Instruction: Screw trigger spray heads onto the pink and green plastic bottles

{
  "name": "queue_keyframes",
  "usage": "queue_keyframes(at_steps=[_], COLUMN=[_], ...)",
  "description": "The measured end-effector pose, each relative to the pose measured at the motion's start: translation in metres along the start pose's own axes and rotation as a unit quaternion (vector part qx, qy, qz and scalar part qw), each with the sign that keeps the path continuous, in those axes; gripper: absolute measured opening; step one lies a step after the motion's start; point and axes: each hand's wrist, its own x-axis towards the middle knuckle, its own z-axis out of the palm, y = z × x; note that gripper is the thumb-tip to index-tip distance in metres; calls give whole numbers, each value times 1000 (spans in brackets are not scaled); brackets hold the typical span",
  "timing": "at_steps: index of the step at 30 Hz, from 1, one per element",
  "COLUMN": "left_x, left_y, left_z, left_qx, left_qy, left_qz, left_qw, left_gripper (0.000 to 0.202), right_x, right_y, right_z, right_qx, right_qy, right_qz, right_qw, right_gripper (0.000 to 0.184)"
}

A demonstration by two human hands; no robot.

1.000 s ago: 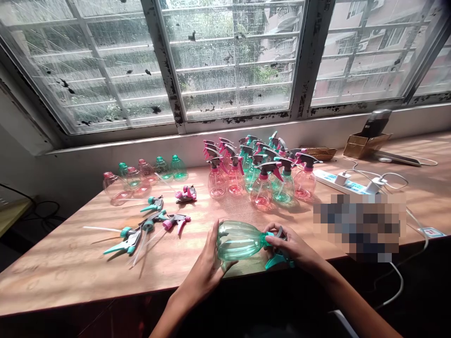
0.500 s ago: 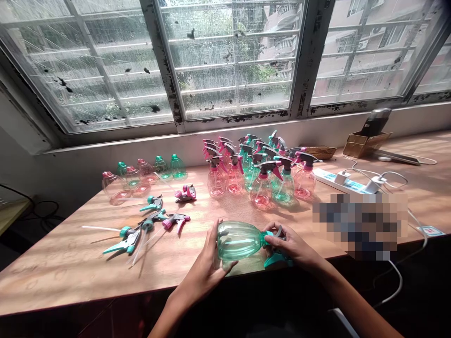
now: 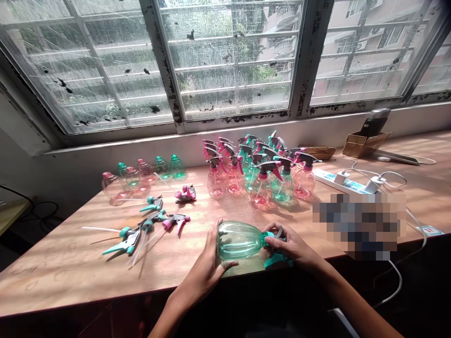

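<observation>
A clear green spray bottle (image 3: 239, 240) lies sideways between my hands, above the table's front edge. My left hand (image 3: 210, 260) grips its base from the left, thumb underneath. At the neck, my right hand (image 3: 287, 241) has its fingers closed around the collar of the teal and grey spray head (image 3: 276, 258), whose trigger hangs below. Whether the collar is fully seated on the neck I cannot tell. Left of my hands lie several loose spray heads with white tubes, among them a teal one (image 3: 128, 240) and a pink one (image 3: 176, 222).
Several pink and green bottles without heads, such as a pink one (image 3: 115, 187), stand at the back left. Assembled spray bottles (image 3: 261, 190) crowd the back middle. A white power strip (image 3: 327, 178) with cables, a blurred patch (image 3: 355, 223) and a cardboard box (image 3: 364, 143) are on the right.
</observation>
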Motion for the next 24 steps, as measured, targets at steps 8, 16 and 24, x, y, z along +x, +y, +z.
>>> queue_keyframes(at_steps=[8, 16, 24], left_x=[-3, 0, -4], left_y=[1, 4, 3], left_z=[1, -2, 0], left_qx=[-10, -25, -35], left_qy=[13, 14, 3], left_qz=[-7, -11, -18], left_qw=[1000, 1000, 999], left_gripper=[99, 88, 95], right_x=[-2, -3, -3], right_y=[-2, -6, -5], right_z=[0, 1, 1], right_qx=[8, 10, 11], right_qy=[-16, -26, -22], right_qz=[12, 16, 21], right_qw=[1000, 999, 999], right_gripper=[35, 36, 38])
